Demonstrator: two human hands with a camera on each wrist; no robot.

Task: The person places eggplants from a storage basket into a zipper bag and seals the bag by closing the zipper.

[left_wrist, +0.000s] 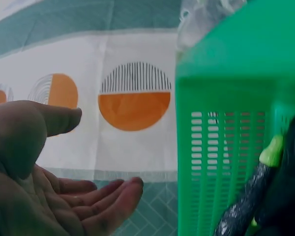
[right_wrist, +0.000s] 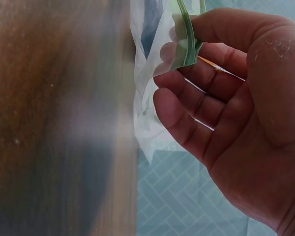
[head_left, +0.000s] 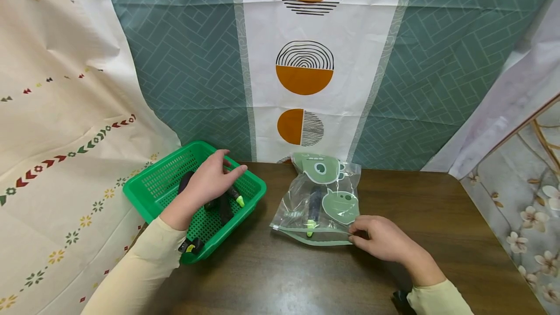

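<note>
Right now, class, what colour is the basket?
The basket is bright green, clearest in the head view.

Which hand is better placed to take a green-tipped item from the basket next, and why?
Likely the left. The left hand is empty at the green basket, near a green-tipped item; the right hand pinches the clear bag, away from the basket.

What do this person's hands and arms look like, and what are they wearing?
The left hand and right hand are bare, with no gloves or rings visible on the fingers. The left sleeve and right sleeve are plain pale cream-yellow, ending near the wrists. A small black item with a yellow patch shows by the left cuff; I can't tell what it is.
</note>
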